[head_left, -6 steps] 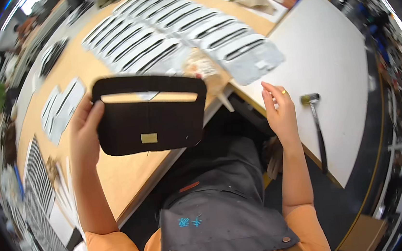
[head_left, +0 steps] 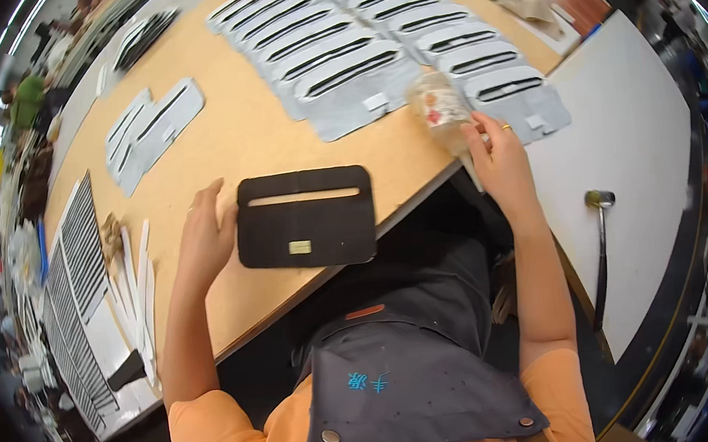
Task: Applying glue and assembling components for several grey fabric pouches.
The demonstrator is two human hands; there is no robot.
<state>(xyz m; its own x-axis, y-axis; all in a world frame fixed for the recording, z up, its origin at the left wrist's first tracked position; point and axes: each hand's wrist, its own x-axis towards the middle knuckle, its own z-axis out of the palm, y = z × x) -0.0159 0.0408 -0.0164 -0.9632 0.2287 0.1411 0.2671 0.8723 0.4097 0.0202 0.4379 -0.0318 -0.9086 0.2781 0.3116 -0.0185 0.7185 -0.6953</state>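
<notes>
Near the front edge of the tan wooden surface (head_left: 244, 146), a dark brown leather panel (head_left: 305, 218) lay flat, its long axis running left to right across the person's view. A narrow slot ran along its upper part, parallel to that axis, and a small pale metal fitting sat low at its middle. Its lower right corner reached the edge of the surface.

The left hand (head_left: 202, 240) came up from the lower edge on a bare forearm, palm down, fingers loosely spread and pointing away from the body. Its thumb side touched the left short edge of the panel; the hand gripped nothing.

The right hand (head_left: 498, 164) reached forward on the far side of the lap, wrist straight, fingers curled around a clear plastic bottle (head_left: 443, 110) with a reddish label. The bottle leaned up and to the left, over the surface's edge.

Beyond the bottle, rows of grey slotted pieces (head_left: 355, 50) lay overlapping across the back of the surface. A hammer (head_left: 600, 248) rested on the white table (head_left: 635, 126) to the right, head away from the person. White strips (head_left: 135, 293) lay to the left.
</notes>
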